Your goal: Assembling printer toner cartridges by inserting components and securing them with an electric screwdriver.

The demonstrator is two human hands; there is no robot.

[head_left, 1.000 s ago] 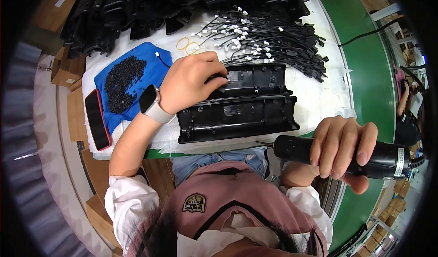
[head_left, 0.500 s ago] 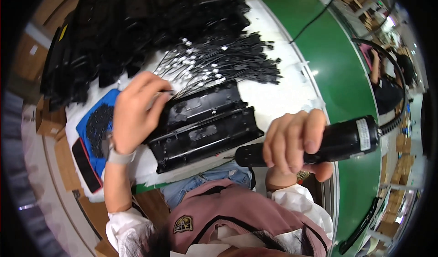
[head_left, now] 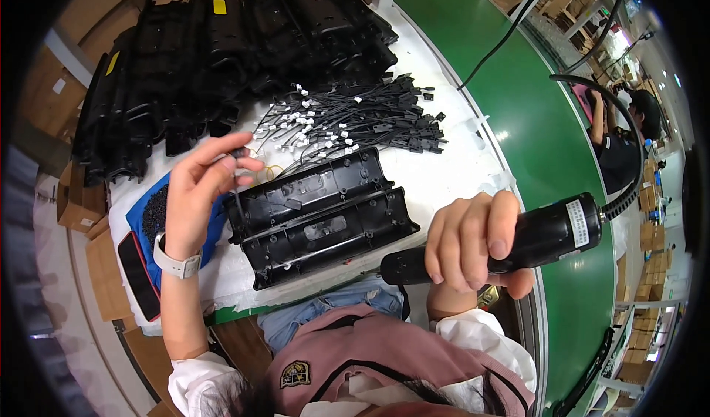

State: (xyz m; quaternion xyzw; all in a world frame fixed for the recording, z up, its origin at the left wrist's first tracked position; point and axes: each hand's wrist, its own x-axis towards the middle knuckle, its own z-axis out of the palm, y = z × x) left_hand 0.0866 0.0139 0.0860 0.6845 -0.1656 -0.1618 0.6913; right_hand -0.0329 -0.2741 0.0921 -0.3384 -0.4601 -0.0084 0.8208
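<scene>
Your left hand (head_left: 198, 195) is hovering at the far left corner of the black plastic housing (head_left: 322, 216), thumb and forefinger pinching a small dark part that is too tiny to make out, while the other fingers are curling loosely. A white watch (head_left: 174, 263) is sitting on that wrist. Your right hand (head_left: 473, 243) is wrapping tightly around a black electric screwdriver (head_left: 510, 243), fingers closed over the barrel, and you are holding it level just off the near right corner of the housing, its narrow tip end pointing left. A coiled black cable (head_left: 629, 173) is running from the tool's back end up to the right.

The housing is lying flat on the white table cover (head_left: 444, 173), directly in front of you, its ribbed inner side facing up and its long edge slanting from near left to far right. Just beyond it a heap of black wire leads with white tags (head_left: 347, 117) is spreading across the table. Farther left and beyond, stacks of black moulded housings (head_left: 214, 54) are filling the far side. To the left of your left hand a blue tray (head_left: 151, 221) of small dark pieces is resting near the table edge. On the right a green conveyor belt (head_left: 547, 128) is running away from you, and another person (head_left: 625, 139) is working beyond it.
</scene>
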